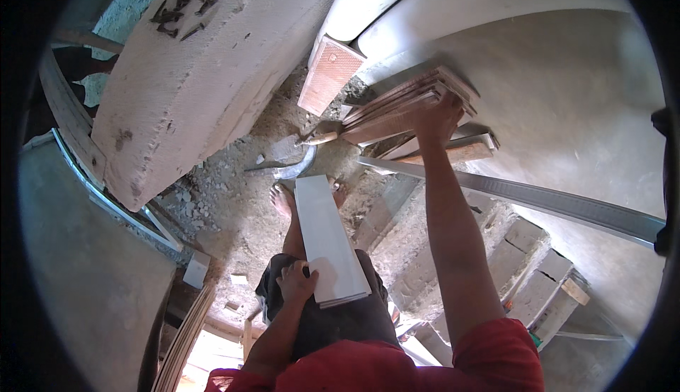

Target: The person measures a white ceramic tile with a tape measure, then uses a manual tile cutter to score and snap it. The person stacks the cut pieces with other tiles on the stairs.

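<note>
A small stack of long white tiles lies across my lap, its far end between my bare feet. My left hand rests on my thigh against the left edge of these tiles, fingers apart and not wrapped round them. Out to the right, my right arm reaches to a stack of long tiles with reddish-brown backs, tilted near the wall. My right hand is closed over the upper right end of that stack. How many tiles it grips is hidden.
A sickle-like curved blade with a wooden handle lies ahead of my feet. Nails sit on the pale slab at left. Another tile leans by white tubes. A long metal bar crosses the right above concrete steps.
</note>
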`<state>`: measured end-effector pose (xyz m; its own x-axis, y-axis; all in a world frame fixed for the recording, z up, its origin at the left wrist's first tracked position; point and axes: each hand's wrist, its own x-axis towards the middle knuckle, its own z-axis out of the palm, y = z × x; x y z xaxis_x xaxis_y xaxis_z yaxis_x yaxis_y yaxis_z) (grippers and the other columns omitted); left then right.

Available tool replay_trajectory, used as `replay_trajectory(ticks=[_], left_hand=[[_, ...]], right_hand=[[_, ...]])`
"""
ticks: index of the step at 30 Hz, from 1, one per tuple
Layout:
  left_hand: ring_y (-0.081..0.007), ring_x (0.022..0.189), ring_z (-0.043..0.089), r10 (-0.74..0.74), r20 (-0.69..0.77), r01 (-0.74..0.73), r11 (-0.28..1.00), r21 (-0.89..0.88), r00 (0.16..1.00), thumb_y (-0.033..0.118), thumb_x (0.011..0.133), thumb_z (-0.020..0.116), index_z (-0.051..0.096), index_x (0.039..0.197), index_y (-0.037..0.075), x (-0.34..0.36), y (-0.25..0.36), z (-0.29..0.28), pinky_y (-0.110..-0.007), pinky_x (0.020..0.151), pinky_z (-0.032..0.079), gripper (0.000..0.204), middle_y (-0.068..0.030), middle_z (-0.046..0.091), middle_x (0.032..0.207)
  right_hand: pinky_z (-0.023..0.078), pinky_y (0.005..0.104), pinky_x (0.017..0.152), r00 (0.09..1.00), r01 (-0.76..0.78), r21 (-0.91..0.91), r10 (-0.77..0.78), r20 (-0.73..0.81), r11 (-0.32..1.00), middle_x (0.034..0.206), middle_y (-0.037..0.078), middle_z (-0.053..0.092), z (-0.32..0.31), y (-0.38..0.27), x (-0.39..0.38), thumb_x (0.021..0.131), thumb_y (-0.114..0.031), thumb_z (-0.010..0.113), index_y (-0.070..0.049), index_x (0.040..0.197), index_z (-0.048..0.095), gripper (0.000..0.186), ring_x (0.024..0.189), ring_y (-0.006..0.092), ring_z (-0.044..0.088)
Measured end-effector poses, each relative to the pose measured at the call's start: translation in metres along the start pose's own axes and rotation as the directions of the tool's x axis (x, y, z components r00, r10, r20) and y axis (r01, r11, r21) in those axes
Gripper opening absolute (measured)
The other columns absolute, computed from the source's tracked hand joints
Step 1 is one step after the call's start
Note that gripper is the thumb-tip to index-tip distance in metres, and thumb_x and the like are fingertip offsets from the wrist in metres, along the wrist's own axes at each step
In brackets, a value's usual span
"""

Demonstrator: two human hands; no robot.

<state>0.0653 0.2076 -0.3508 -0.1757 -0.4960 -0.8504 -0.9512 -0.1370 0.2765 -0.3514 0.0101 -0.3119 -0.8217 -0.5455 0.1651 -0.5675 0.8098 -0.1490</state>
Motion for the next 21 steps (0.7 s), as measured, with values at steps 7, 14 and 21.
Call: replay_trajectory(ticks=[7,14,21], left_hand=[[-0.0325,0.116,0.052,-0.017,-0.021,0.017,1.0,-0.025,1.0,0.045,0.076,0.069,0.063,0.109,0.018,0.001,-0.001,0.002,-0.059,0.095,0.036,0.043,-0.01,0.064,0.113],[-0.0324,0.118,0.051,-0.041,-0.013,0.04,0.997,-0.058,0.999,0.046,0.077,0.068,0.062,0.11,0.018,0.001,-0.001,-0.001,-0.059,0.098,0.034,0.044,-0.0093,0.064,0.114],[-0.0336,0.119,0.05,-0.055,0.011,0.056,0.994,-0.089,0.998,0.045,0.078,0.069,0.062,0.11,0.018,0.003,-0.004,0.0,-0.06,0.098,0.032,0.043,-0.0082,0.064,0.115]], right_hand=[[0.044,0.0579,0.096,0.988,0.083,-0.24,-0.049,0.145,0.967,0.137,0.018,0.041,-0.009,0.005,0.045,0.069,-0.035,0.081,-0.012,0.14,0.036,0.087,0.128,0.0385,0.041],[0.047,0.0555,0.093,0.88,0.425,-0.393,-0.27,0.392,0.815,0.135,0.017,0.046,-0.01,0.021,0.075,0.062,-0.046,0.085,-0.016,0.145,0.03,0.103,0.128,0.0349,0.045],[0.048,0.0528,0.091,0.845,0.502,-0.346,-0.365,0.39,0.792,0.132,0.017,0.05,-0.004,0.039,0.085,0.063,-0.054,0.081,-0.021,0.147,0.031,0.103,0.119,0.0368,0.052]])
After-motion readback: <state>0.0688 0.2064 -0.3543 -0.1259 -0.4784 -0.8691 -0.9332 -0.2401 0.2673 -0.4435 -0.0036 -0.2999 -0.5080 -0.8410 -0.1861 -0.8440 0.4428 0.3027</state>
